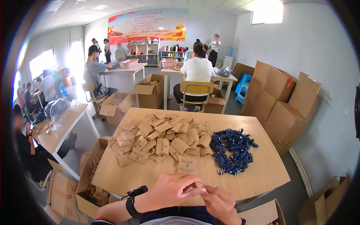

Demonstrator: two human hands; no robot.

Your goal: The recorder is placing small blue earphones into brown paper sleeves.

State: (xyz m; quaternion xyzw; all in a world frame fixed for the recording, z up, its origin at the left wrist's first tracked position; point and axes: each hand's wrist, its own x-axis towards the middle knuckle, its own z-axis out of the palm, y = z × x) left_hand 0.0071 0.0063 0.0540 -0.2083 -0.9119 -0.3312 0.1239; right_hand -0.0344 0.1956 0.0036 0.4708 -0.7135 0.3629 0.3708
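Note:
My left hand and my right hand meet at the table's near edge, fingers bent and fingertips pinched together. Whatever sits between them is mostly covered by the fingers; I cannot make out what it is. Just beyond the hands, a flat brown pillow box lies with its printed side up. Farther back spreads a heap of brown cardboard pillow boxes. To their right is a tangled pile of dark blue straps or cords with small pale bits among them.
The wooden table fills the middle. An open carton of brown pieces stands against its left side, another open carton at lower right. Large cartons stack along the right wall. Ahead, a person in white sits at another table.

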